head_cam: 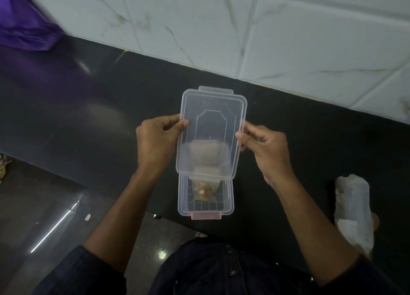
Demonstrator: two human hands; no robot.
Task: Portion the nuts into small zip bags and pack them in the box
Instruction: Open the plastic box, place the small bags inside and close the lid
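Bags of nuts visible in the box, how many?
1 clearly: a zip bag of nuts in the box's near end. The lid blurs whatever lies farther in; more may hide there.

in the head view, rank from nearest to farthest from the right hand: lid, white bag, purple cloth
1. lid: pinched by the right hand at its right edge.
2. white bag: on the counter, lower right of that hand.
3. purple cloth: far upper-left corner.

The lid (210, 135) covers most of the box (205, 197) (only its near end open).
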